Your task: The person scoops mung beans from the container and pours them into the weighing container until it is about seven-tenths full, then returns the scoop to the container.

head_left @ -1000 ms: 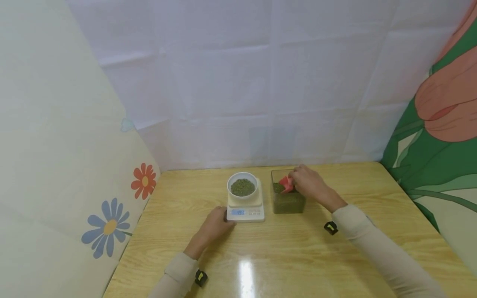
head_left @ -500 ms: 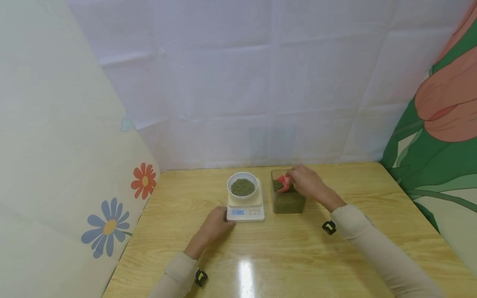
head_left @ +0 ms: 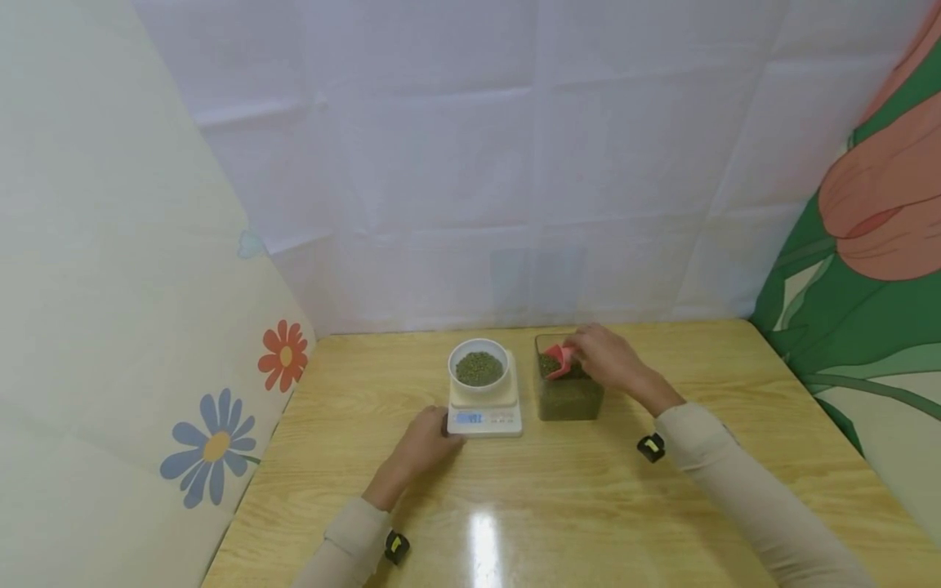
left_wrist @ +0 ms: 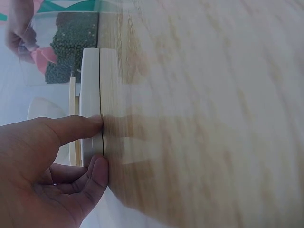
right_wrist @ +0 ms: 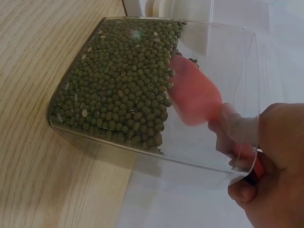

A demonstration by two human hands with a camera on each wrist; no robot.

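Note:
A pink-red scoop [head_left: 560,361] dips into the mung beans [right_wrist: 118,80] inside a clear square container [right_wrist: 209,164]. My right hand [head_left: 604,357] grips its handle, with the fingers at the container's rim. Left of the container stands a white kitchen scale [head_left: 507,425] with a lit display. On the scale rests a white bowl [head_left: 452,377] with green mung beans [head_left: 479,369] in it. My left hand [head_left: 426,439] holds the scale's front left corner; the left wrist view has the thumb on its front edge and curled fingers at its side.
Both scale and container stand on a wood-grain table [head_left: 544,506], near its back edge. A white sheet [head_left: 441,163] hangs behind. Flower-printed panels border the left and right sides.
My right hand has shifted the scoop slightly left within the container, and the scoop's mouth has tilted. The left hand, scale and bowl stay in place.

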